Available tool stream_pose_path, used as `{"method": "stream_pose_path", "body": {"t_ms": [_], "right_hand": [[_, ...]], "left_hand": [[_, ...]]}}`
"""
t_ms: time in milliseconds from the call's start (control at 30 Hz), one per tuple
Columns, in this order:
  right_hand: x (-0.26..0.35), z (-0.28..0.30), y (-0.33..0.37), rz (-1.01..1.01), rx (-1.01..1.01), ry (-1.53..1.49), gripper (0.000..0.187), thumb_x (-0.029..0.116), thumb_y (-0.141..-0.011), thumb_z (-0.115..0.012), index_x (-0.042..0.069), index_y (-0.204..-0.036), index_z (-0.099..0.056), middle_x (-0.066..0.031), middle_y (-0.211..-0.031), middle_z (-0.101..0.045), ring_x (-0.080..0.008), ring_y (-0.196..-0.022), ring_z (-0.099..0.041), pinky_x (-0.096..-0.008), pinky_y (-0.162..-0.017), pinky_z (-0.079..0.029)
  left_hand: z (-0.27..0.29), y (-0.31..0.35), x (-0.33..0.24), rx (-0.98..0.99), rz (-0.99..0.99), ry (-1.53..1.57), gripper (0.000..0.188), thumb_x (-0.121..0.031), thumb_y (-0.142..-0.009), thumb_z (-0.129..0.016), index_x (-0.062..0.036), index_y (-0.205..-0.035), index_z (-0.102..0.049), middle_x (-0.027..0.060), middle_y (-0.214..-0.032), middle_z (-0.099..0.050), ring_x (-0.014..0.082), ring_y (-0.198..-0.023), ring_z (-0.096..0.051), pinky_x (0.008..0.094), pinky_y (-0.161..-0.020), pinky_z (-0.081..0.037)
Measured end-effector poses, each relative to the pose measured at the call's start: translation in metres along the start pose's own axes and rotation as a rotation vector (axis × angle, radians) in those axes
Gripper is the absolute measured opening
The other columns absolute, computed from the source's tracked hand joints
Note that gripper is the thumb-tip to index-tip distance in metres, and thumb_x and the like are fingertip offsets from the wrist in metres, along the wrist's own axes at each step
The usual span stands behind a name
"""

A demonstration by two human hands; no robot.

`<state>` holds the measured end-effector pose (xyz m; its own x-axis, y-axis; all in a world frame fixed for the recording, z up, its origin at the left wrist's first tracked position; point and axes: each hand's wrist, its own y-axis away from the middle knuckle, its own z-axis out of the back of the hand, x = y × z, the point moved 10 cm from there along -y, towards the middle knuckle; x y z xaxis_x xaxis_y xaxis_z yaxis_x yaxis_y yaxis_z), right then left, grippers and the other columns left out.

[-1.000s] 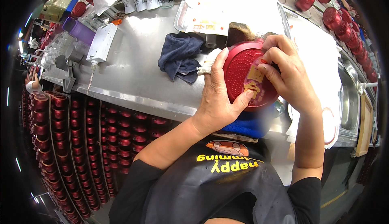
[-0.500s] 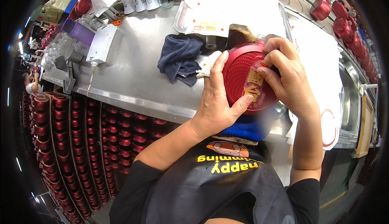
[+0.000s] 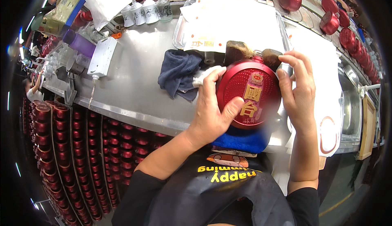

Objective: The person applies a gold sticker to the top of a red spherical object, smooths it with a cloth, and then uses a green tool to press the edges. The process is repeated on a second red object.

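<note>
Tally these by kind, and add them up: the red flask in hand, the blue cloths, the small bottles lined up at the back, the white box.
Red flask: 1
Blue cloths: 2
Small bottles: 4
White box: 1
Total: 8

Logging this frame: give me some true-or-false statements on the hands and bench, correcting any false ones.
1. The left hand holds the round red bottle. True.
2. The dark blue cloth lies right of the bottle. False: it lies to the left.
3. Gold characters show on the bottle's face. True.
4. The right hand is a tight fist. False: its fingers are parted.
5. The white box is left of the dark blue cloth. True.
</note>
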<state>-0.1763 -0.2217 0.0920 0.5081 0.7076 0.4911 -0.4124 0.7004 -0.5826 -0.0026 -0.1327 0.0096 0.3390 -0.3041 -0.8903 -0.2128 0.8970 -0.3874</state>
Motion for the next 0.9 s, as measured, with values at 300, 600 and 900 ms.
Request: {"method": "stream_pose_path", "body": {"t_ms": [300, 600, 900], "right_hand": [[-0.027, -0.031, 0.038, -0.167, 0.133, -0.239, 0.04, 0.025, -0.101, -0.069, -0.003, -0.128, -0.062, -0.0204, -0.123, -0.061, -0.036, -0.116, -0.062, -0.0405, -0.101, -0.049], [-0.033, -0.027, 0.039, -0.218, 0.113, -0.273, 0.043, 0.019, -0.099, -0.072, -0.003, -0.134, -0.059, -0.021, -0.126, -0.064, -0.0339, -0.119, -0.064, -0.0391, -0.103, -0.05], [0.05, -0.003, 0.025, 0.331, 0.131, 0.013, 0.03, -0.005, -0.088, -0.068, 0.003, -0.117, -0.069, -0.0107, -0.106, -0.072, -0.0286, -0.094, -0.068, -0.0426, -0.088, -0.053]], "left_hand": [[-0.001, -0.05, -0.004, 0.022, -0.037, -0.236, 0.051, -0.04, -0.094, -0.076, 0.0004, -0.118, -0.056, 0.0192, -0.108, -0.063, 0.0377, -0.102, -0.06, 0.0461, -0.092, -0.048], [-0.002, -0.049, 0.002, 0.029, -0.025, -0.23, 0.058, -0.044, -0.093, -0.077, 0.0, -0.123, -0.054, 0.0214, -0.114, -0.062, 0.0382, -0.106, -0.059, 0.046, -0.095, -0.048], [-0.004, -0.02, 0.022, 0.079, 0.045, 0.257, 0.063, -0.037, -0.107, -0.059, 0.0034, -0.15, -0.036, 0.0255, -0.138, -0.053, 0.0308, -0.13, -0.052, 0.041, -0.115, -0.037]]}}
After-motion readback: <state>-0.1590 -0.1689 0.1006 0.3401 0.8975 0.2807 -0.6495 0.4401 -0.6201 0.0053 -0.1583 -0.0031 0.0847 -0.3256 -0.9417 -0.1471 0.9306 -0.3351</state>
